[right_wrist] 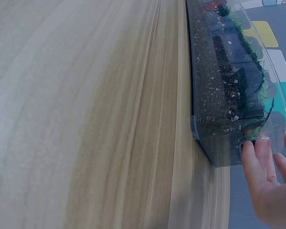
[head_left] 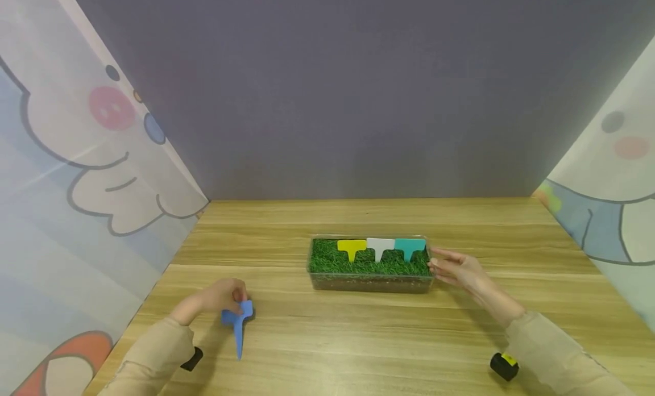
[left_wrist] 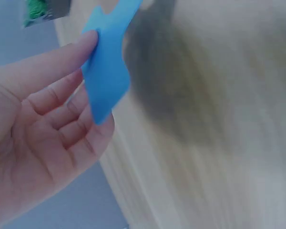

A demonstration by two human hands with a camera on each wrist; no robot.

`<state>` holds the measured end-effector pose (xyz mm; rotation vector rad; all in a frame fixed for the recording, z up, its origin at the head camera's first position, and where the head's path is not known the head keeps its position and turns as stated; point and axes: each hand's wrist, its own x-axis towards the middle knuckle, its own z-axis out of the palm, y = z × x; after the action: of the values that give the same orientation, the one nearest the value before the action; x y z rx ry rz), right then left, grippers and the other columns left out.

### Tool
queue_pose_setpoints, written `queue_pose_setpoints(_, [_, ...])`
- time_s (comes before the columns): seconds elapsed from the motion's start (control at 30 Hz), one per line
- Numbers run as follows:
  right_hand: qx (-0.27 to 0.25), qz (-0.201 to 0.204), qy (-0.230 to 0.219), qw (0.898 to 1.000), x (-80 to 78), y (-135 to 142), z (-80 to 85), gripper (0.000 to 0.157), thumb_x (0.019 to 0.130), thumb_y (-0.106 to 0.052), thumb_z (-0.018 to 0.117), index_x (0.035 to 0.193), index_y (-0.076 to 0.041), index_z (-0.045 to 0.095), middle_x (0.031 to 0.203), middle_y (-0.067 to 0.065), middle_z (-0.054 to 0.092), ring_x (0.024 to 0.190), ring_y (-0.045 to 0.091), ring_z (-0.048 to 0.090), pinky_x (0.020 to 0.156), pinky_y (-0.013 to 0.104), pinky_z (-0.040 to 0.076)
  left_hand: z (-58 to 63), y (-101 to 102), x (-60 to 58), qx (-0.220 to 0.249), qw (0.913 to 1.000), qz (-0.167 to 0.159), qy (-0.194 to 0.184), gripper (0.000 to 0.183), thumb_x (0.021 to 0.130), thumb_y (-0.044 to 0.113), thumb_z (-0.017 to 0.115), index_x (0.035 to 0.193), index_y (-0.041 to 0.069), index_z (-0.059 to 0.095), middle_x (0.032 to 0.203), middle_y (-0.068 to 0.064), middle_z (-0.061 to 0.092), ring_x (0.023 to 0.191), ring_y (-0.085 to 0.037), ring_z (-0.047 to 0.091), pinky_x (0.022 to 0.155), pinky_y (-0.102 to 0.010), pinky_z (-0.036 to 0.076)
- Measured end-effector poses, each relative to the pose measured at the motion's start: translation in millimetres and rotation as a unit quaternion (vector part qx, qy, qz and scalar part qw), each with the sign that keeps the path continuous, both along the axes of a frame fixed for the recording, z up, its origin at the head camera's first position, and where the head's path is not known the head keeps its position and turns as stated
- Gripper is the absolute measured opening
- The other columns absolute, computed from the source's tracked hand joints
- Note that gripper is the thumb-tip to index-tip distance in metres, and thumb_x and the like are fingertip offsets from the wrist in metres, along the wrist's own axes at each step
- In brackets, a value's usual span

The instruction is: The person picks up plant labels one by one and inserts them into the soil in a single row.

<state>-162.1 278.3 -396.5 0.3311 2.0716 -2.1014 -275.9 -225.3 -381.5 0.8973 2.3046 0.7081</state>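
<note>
A blue T-shaped plant label (head_left: 239, 322) is pinched between the thumb and fingers of my left hand (head_left: 223, 295), its pointed stem towards the near side of the table. In the left wrist view the thumb lies on the head of the label (left_wrist: 107, 62), with the fingers behind it. My right hand (head_left: 460, 274) touches the right end of a clear planter box (head_left: 370, 283) with its fingers extended. Green artificial grass (head_left: 324, 257) tops the box, over dark soil with pale bits (right_wrist: 233, 95). Yellow (head_left: 352, 246), white (head_left: 381, 245) and teal (head_left: 410, 246) labels stand upright in the grass.
The box stands on a wood-grain table (head_left: 358, 339) before a grey back panel (head_left: 368, 100). Cartoon-printed sheets (head_left: 66, 174) hang at both sides. A black device (head_left: 504, 366) with a yellow mark is by the right sleeve, another black piece (head_left: 192, 359) by the left.
</note>
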Motion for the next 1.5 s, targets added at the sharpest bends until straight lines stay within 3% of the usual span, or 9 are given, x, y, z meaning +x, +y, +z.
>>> queue_pose_setpoints(0.2, [0.001, -0.001, 0.000, 1.000, 0.3, 0, 0.9, 0.065, 0.086, -0.019, 0.058, 0.135, 0.006, 0.023, 0.107, 0.008, 0.060, 0.089, 0.007, 0.060, 0.083, 0.026, 0.046, 11.3, 4, -9.2, 0.045, 0.9981, -0.024, -0.033, 0.012, 0.079, 0.012, 0.065, 0.081, 0.002, 0.057, 0.076, 0.000, 0.055, 0.067, -0.007, 0.049, 0.060, -0.022, 0.045])
queue_pose_setpoints(0.37, [-0.001, -0.001, 0.001, 1.000, 0.2, 0, -0.2, 0.064, 0.086, -0.018, 0.058, 0.135, 0.006, 0.023, 0.106, 0.007, 0.061, 0.089, 0.007, 0.060, 0.083, 0.026, 0.046, 20.4, 11, -9.5, 0.057, 0.9977, -0.016, -0.033, 0.012, 0.081, 0.013, 0.063, 0.083, 0.003, 0.057, 0.075, 0.000, 0.055, 0.066, -0.008, 0.050, 0.059, -0.023, 0.045])
queue_pose_setpoints(0.77, [-0.002, -0.007, -0.003, 1.000, -0.9, 0, -2.2, 0.065, 0.085, -0.020, 0.059, 0.135, 0.005, 0.025, 0.104, 0.006, 0.062, 0.088, 0.007, 0.060, 0.083, 0.026, 0.046, 36.7, 30, -11.3, 0.073, 0.9973, 0.007, -0.007, 0.012, 0.082, 0.013, 0.062, 0.085, 0.003, 0.058, 0.077, -0.002, 0.058, 0.069, -0.011, 0.054, 0.061, -0.024, 0.047])
queue_pose_setpoints(1.0, [-0.002, -0.008, -0.002, 1.000, -0.8, 0, -1.8, 0.065, 0.085, -0.019, 0.059, 0.134, 0.006, 0.025, 0.105, 0.008, 0.062, 0.088, 0.007, 0.060, 0.082, 0.026, 0.047, 47.8, 42, -14.8, 0.083, 0.9959, 0.020, 0.031, 0.009, 0.082, 0.011, 0.062, 0.084, 0.002, 0.060, 0.075, -0.001, 0.058, 0.066, -0.008, 0.052, 0.057, -0.023, 0.046])
queue_pose_setpoints(1.2, [-0.008, -0.007, -0.001, 1.000, -0.8, -1, -2.0, 0.064, 0.085, -0.018, 0.059, 0.134, 0.006, 0.025, 0.103, 0.006, 0.062, 0.088, 0.008, 0.060, 0.083, 0.026, 0.046, 57.8, 56, -16.7, 0.084, 0.9949, 0.038, 0.042, 0.006, 0.083, 0.010, 0.061, 0.084, 0.005, 0.062, 0.076, -0.001, 0.058, 0.067, -0.015, 0.053, 0.057, -0.027, 0.047])
queue_pose_setpoints(1.5, [-0.004, -0.008, -0.001, 1.000, -0.8, 0, -1.9, 0.065, 0.085, -0.019, 0.060, 0.134, 0.006, 0.025, 0.103, 0.005, 0.062, 0.088, 0.007, 0.060, 0.082, 0.026, 0.047, 68.8, 78, -23.3, 0.101, 0.9902, 0.058, 0.077, 0.006, 0.081, 0.011, 0.063, 0.084, 0.006, 0.064, 0.076, -0.001, 0.059, 0.067, -0.016, 0.054, 0.056, -0.025, 0.045])
